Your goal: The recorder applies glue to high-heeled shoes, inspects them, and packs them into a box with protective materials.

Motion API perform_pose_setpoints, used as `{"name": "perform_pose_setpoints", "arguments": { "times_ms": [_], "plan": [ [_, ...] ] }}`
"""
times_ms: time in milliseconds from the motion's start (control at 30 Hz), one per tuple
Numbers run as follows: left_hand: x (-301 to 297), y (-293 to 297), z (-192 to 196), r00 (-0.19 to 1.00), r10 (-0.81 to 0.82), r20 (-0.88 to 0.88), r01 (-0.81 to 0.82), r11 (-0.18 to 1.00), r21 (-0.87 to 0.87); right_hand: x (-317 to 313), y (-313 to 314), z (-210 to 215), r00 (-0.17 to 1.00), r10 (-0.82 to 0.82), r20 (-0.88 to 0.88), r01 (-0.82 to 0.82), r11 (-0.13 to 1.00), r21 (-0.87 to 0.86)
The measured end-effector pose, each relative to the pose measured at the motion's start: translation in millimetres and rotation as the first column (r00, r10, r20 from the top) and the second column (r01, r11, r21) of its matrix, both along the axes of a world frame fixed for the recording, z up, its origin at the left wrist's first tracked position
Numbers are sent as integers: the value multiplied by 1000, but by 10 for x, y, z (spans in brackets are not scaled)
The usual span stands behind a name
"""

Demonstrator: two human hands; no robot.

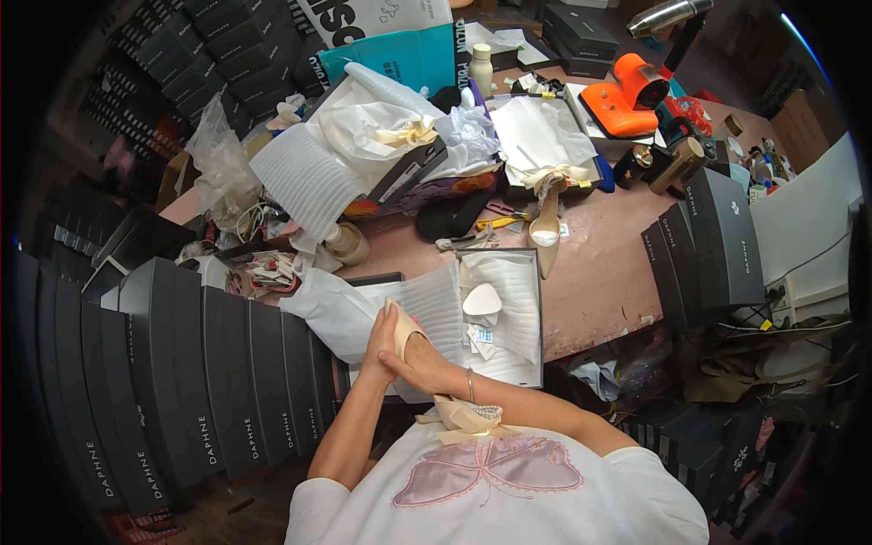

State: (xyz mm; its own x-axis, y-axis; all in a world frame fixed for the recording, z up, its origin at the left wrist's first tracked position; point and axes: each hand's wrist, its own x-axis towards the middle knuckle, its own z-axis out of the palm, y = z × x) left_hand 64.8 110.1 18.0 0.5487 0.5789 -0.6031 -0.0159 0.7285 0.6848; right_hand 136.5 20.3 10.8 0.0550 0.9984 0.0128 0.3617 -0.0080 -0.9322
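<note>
A cream pointed shoe (pixel 401 325) is held between my two hands above the left part of an open shoe box (pixel 540 318). My left hand (pixel 376 347) presses along its left side, fingers closed toward the toe. Across its opening, my right hand (pixel 423 365) grips from the right, some fingers hidden. Below my right forearm, near my chest, is a cream ribbon bow (pixel 468 425) with pearls; whether it belongs to this shoe I cannot tell. Ribbed white wrapping (pixel 513 272) lines the box, with a white rounded pad (pixel 482 300) and small paper tags (pixel 481 341) on it.
Another cream shoe (pixel 546 222) lies beyond the box, before a second open box (pixel 545 136). Dark shoe boxes stand in a row (pixel 232 381) at left and a stack (pixel 718 236) at right. An orange machine (pixel 627 100) and a white bottle (pixel 480 68) are at the back.
</note>
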Motion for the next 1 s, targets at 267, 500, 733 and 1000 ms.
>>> {"name": "perform_pose_setpoints", "arguments": {
  "times_ms": [267, 500, 733, 1000],
  "plan": [
    [-74, -96, -189, 969, -153, 194, 173, 981, -86, 374, -899, 505, 916, 143, -374, -231, 952, -199],
    [41, -266, 23, 863, -25, 504, 142, 971, -194, 1360, -547, 149, 398, -262, 879, 37, 962, 270],
    [-169, -838, 94, 867, 275, 415, -65, 889, -454, 1445, -696, -151, 853, -515, -84, 511, 857, -66],
    [-46, -1033, 62, 969, 119, 218, -86, 985, -153, 549, -645, 64, 904, -414, -105, 405, 909, -99]
  ]
}}
